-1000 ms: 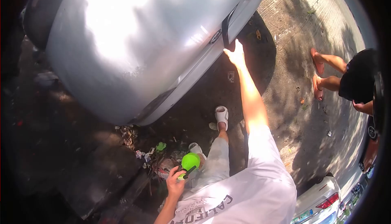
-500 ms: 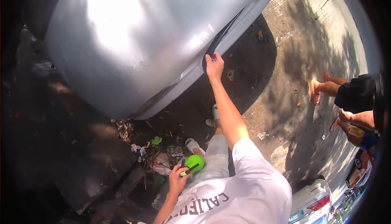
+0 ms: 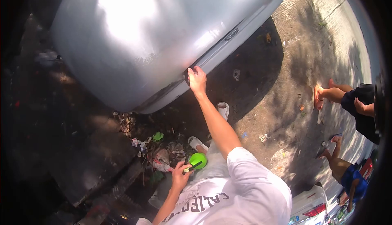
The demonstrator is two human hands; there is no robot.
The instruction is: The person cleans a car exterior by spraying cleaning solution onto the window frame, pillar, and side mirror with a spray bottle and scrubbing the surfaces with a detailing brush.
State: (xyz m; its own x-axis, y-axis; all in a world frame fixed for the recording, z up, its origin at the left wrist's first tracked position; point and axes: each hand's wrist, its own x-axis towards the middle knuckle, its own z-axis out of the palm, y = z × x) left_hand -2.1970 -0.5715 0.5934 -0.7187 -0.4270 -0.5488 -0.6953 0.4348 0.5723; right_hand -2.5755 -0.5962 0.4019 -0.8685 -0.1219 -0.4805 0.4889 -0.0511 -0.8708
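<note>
At the lower edge of a silver car's smooth panel (image 3: 163, 33), my right hand (image 3: 197, 81) is closed, thumb and fingers pinched on a dark strip (image 3: 186, 77). Most of that strip is hidden by the hand. An oval emblem (image 3: 232, 34) shows on the car's edge, up and to the right of the fingers. Near my waist, my left hand (image 3: 179, 176) is closed around slim black pieces (image 3: 192, 167), one with a yellowish patch. Right beside those fingers is a bright green round object (image 3: 199, 160); its exact kind is unclear.
Dry leaves and litter (image 3: 161, 159) lie on the ground by my feet. Off to the right, people in sandals (image 3: 317, 97) are on the sunlit pavement (image 3: 294, 102). A white car with a red tail light (image 3: 315, 210) is at the lower right.
My right hand has slid down and left along the car's edge. The emblem now shows where a dark band was. My left hand stays near my waist. People at right have shifted.
</note>
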